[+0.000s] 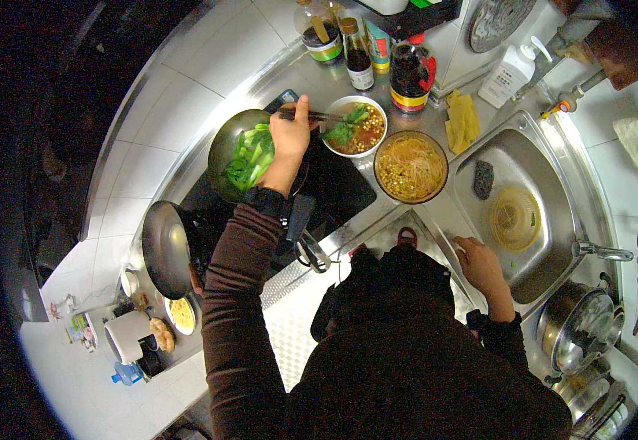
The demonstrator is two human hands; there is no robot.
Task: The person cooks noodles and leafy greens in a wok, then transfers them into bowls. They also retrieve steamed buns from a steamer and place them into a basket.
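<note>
My left hand (290,132) grips a pair of dark chopsticks (324,116) between a pot and a white bowl. Their tips reach over the white bowl (383,137), where leafy greens (341,132) lie on a reddish soup with corn-like yellow bits. Whether the tips pinch the greens cannot be told. More green leaves and pale stalks (253,154) lie in the dark pot (220,137), partly behind my wrist. A glass bowl of noodles in broth (411,165) stands beside the white bowl. My right hand (478,267) rests at the sink's near edge, fingers loosely spread and holding nothing.
A black cooktop (341,181) lies under the pot. Another pan (162,253) sits left of my arm. Sauce bottles (358,60) line the back wall. A yellow cloth (460,121) lies near the steel sink (549,220), which contains a strainer (515,217) and a dark scrubber (482,179).
</note>
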